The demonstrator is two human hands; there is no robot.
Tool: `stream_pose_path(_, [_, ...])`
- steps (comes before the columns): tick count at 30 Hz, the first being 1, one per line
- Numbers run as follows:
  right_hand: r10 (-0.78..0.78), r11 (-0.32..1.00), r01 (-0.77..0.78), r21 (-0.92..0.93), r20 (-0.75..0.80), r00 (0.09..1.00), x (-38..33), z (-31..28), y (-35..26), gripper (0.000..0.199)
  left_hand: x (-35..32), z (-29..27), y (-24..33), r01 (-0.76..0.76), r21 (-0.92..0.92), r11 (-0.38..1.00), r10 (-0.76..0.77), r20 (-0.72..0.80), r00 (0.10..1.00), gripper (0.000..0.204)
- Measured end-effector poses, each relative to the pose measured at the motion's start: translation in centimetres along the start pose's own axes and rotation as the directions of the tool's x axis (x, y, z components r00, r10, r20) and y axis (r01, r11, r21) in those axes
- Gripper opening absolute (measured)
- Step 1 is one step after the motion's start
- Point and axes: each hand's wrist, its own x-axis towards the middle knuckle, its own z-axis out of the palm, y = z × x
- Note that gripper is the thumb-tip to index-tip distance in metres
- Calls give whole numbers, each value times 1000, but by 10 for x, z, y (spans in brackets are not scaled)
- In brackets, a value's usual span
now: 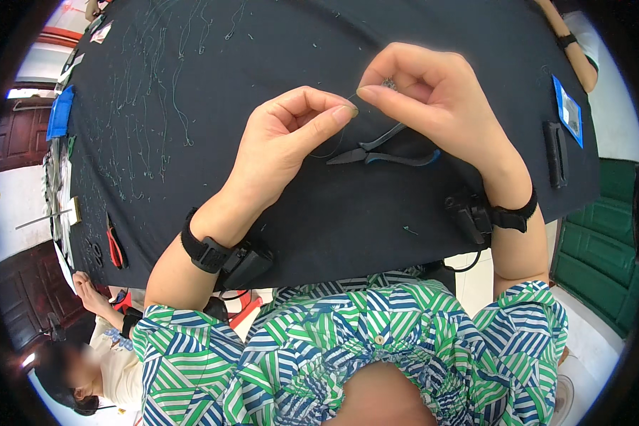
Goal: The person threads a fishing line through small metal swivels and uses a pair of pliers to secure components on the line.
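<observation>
Head view: pliers point(383, 150) beneath hands point(355, 113).

A small craft workshop — a shared worktable point(263, 42) under black cloth, with rows of thin wire pieces point(149, 92) at upper left, pliers point(383, 153) at centre, red-handled cutters point(113, 245) at the lower-left edge, and a second person point(99, 355) seated at lower left.

- Left hand point(287, 145) and right hand point(422, 92) raised over dark-covered bench point(298, 42), fingers point(344, 112) pinched together on thin wire point(334, 145).
- Blue-handled pliers point(383, 150) lying just beneath hands.
- Strands of green wire point(149, 92) spread far left.
- Red-handled pliers point(113, 245) at near left edge.
- Black wristbands on both wrists.
</observation>
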Motion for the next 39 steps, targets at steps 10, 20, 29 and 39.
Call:
stream_pose_path(10, [-13, 999, 12, -47, -4, 1000, -1, -2, -1, 14, 0, -1, -1, -9, 12, 1000, 10, -7, 1000, 17])
stream_pose_path(20, [-64, 996, 68, -61, 73, 995, -1, -5, 1, 14, 0, -2, -1, 12, 18, 1000, -11, -11, 1000, 18])
stream_pose_path(29, [-33, 997, 40, -66, 112, 993, -1, -7, 0, 15, 1, -1, -2, -9, 8, 1000, 9, -3, 1000, 16])
stream_pose_path(39, [-307, 941, 300, -160, -21, 952, 3, 5, 16, 24, 0, 2, 0, -51, 69, 996, 54, -45, 997, 10])
